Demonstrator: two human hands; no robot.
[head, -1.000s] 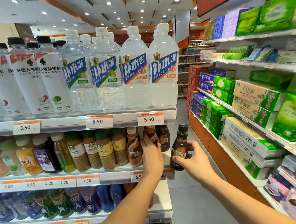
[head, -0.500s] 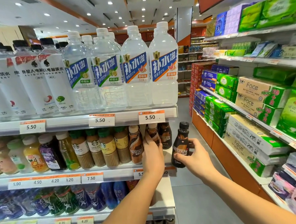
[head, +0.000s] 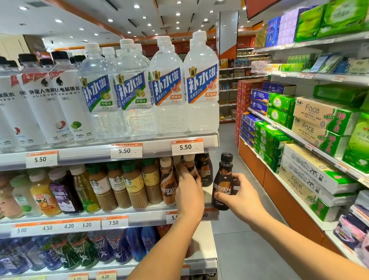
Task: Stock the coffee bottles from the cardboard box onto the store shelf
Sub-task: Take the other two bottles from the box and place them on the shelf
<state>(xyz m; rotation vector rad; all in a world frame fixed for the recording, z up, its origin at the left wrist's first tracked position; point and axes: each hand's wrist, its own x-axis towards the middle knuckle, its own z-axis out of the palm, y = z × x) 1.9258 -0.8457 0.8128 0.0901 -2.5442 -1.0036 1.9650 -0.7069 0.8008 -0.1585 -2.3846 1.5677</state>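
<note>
Here right hand [head: 239,198] grips black NESCAFE bottle [head: 223,180]; left hand [head: 189,191] clasps shelved bottle [head: 190,166].

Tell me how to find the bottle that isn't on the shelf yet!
Find the big clear water bottles on the upper shelf, then drop to the coffee row below and go to its right end. Just past the shelf's edge, the right hand holds a dark Nescafe bottle with a black cap, the only one in the air.
</note>
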